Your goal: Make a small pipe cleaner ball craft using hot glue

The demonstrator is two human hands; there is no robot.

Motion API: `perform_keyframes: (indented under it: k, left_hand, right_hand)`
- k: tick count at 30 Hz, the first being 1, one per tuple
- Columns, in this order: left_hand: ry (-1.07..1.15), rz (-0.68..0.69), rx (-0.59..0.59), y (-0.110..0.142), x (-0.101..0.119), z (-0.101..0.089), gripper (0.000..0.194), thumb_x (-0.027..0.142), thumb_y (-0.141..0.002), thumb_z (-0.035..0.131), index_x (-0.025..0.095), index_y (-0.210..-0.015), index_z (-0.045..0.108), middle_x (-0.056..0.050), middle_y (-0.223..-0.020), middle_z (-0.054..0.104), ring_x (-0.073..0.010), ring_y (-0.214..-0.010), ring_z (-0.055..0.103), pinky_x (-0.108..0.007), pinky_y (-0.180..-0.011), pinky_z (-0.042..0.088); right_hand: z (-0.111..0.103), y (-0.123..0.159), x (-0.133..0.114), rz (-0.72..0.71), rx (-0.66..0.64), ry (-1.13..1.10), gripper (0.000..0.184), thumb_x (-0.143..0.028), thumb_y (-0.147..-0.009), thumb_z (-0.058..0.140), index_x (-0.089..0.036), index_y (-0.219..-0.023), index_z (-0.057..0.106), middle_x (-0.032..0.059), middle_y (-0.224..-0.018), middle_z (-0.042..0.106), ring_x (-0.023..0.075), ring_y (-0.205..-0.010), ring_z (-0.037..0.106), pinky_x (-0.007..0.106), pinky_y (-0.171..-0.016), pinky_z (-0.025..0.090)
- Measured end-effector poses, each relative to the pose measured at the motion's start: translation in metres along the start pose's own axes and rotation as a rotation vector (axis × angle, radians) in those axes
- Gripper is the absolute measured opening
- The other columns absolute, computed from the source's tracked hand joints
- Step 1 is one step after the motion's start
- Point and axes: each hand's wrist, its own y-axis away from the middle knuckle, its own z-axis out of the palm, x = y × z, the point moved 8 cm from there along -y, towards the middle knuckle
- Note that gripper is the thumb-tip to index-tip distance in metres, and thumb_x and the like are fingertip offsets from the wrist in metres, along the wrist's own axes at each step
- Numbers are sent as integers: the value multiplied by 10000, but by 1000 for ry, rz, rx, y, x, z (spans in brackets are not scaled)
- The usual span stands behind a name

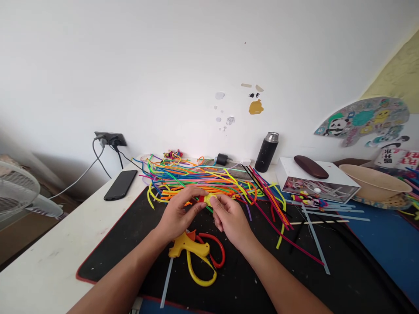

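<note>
Between my two hands is a small yellow and red piece (209,199) that looks made of pipe cleaners. My left hand (176,213) pinches its red end with thumb and fingers. On the yellow side, my right hand (231,218) grips it, and its fingers hide part of the piece. Just below the hands a yellow hot glue gun (193,247) lies on the black mat (131,244), a pale glue stick (166,281) poking from its back. Scissors (221,250) with red and yellow handles lie by the gun, their blades hidden. Beyond my hands spreads a pile of colourful pipe cleaners (196,174).
A phone (121,185) lies at the left. Behind stand a black flask (266,152) and a white box (281,174) with a glasses case (310,167) on top. Glue sticks (316,240) and a pipe-cleaner figure (309,200) lie at the right, near a beige basin (375,181).
</note>
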Motion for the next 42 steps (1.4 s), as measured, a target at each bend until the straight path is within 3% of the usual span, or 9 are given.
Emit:
perform_keyframes:
  k: [8,14,21,29,35,42]
  left_hand:
    - [58,-42,27,1,-4,2,132,202,-984,703,232,-1110,728,-52,-1046,765,-190,-941,716,-276,-776,582]
    - [168,-205,26,6,-19,3,526,318,-932,791,273,-1430,627,-85,-1194,747,-223,-1038,714,-320,-849,590]
    - [251,-337,69,6,-26,2,311,370,-885,821,221,-1142,731,-77,-1157,755,-201,-926,697,-319,-814,568]
    - [438,-467,31,6,-35,13,356,450,-850,845,182,-1061,740,-52,-967,741,-185,-820,658,-309,-764,545]
    - [620,-532,26,8,-36,18,415,463,-833,867,172,-1105,747,-55,-954,743,-153,-748,625,-274,-677,542]
    - [657,-517,63,8,-38,18,346,409,-832,876,170,-1054,761,-70,-984,777,-185,-851,700,-310,-796,582]
  right_hand:
    - [0,1,1,10,-1,18,536,-737,-900,647,-203,-877,596,-97,-508,453,81,-395,385,225,-412,296]
    - [-1,2,-6,-29,30,21,537,-733,-871,696,-201,-878,619,-95,-502,446,86,-393,376,233,-410,288]
    - [-1,3,-7,-41,34,17,533,-689,-846,767,-183,-993,689,-83,-543,462,88,-417,366,238,-415,276]
    - [-3,5,-7,-31,36,24,529,-680,-856,766,-187,-1029,678,-88,-552,451,90,-426,367,246,-419,272]
    - [-4,5,-9,-49,51,54,510,-615,-872,768,-175,-1118,693,-89,-571,457,90,-443,362,247,-429,272]
    - [-4,6,-8,-76,51,123,478,-605,-918,716,-190,-1153,694,-81,-596,447,99,-457,368,250,-430,267]
